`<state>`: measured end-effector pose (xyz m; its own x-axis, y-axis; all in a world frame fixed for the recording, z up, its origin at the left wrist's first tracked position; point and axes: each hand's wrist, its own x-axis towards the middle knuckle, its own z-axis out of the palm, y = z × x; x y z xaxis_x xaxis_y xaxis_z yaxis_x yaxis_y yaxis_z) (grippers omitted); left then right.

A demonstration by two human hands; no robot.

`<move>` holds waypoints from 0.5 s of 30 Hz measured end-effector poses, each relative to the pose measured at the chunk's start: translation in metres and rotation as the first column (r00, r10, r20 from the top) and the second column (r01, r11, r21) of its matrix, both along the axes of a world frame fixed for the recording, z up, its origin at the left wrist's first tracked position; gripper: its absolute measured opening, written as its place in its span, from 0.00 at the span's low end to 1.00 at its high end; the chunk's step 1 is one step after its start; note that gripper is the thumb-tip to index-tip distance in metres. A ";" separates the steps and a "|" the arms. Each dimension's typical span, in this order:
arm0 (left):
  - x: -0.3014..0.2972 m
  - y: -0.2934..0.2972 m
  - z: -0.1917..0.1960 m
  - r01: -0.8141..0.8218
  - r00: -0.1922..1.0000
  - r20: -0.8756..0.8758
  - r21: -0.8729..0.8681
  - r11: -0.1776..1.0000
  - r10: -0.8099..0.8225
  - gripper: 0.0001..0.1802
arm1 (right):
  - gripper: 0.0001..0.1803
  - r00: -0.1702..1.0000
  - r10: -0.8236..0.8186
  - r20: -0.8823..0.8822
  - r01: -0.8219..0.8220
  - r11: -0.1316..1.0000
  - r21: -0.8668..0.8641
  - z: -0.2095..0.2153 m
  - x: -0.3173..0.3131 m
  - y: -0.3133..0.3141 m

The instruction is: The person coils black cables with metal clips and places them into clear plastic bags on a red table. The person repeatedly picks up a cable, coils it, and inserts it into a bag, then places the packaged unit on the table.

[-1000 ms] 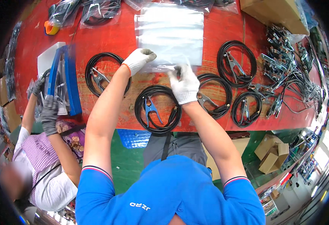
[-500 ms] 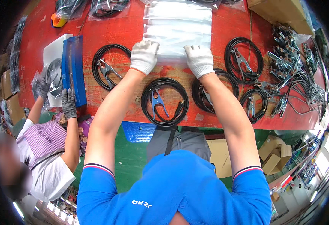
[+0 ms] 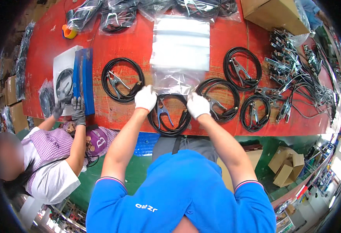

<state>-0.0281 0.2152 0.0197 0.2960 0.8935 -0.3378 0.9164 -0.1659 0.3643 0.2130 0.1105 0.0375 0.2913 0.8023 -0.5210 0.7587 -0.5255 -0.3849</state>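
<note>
My left hand [image 3: 146, 98], in a white knit glove, has its fingers closed on one near corner of a clear plastic bag [image 3: 173, 80]. At the opposite corner, my right hand [image 3: 198, 105] pinches the same bag, also gloved in white. The bag stretches flat between both hands, its far part over a stack of clear bags [image 3: 181, 42]. Just under the bag's near edge lies a coiled black cable with a blue-handled clamp [image 3: 163, 112], partly covered by the bag and my hands. Another coiled cable with a clamp [image 3: 219, 104] is beside my right hand.
More coiled clamp cables [image 3: 122, 79] lie left and right. A heap of metal clamps [image 3: 291, 66] and a cardboard box [image 3: 275, 15] occupy the right side. Bagged cables [image 3: 118, 17] line the far edge. At left, a co-worker's gloved hand [image 3: 78, 111] touches a blue stand [image 3: 85, 77].
Both my hands have come toward me, drawing the clear bag from the stack over the middle coil. The co-worker's left-side hand has moved down from the bagged coil.
</note>
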 end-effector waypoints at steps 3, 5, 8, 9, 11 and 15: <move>-0.003 -0.026 -0.003 -0.049 0.999 -0.026 -0.071 0.996 0.048 0.17 | 0.23 0.989 -0.139 -0.057 0.141 0.990 0.031 -0.011 -0.027 -0.016; -0.012 -0.033 -0.009 -0.072 0.997 -0.026 -0.092 0.993 0.070 0.18 | 0.24 0.994 -0.104 -0.037 0.106 0.993 0.059 -0.013 -0.036 -0.017; -0.018 -0.038 -0.011 -0.065 0.998 -0.026 -0.131 0.989 0.062 0.20 | 0.25 0.995 -0.048 -0.091 0.054 0.997 0.060 -0.020 -0.034 -0.020; -0.020 -0.038 -0.010 -0.046 0.999 -0.029 -0.142 0.989 0.042 0.20 | 0.25 0.993 -0.022 -0.119 0.027 0.999 0.040 -0.020 -0.030 -0.019; -0.020 -0.039 -0.008 -0.032 0.999 -0.009 -0.131 0.991 0.031 0.21 | 0.27 0.986 0.002 -0.169 -0.003 1.000 -0.007 -0.020 -0.024 -0.019; -0.023 -0.039 -0.018 -0.175 0.954 0.215 -0.173 0.969 0.210 0.23 | 0.29 0.959 -0.115 -0.260 0.125 0.992 0.021 -0.018 -0.027 -0.022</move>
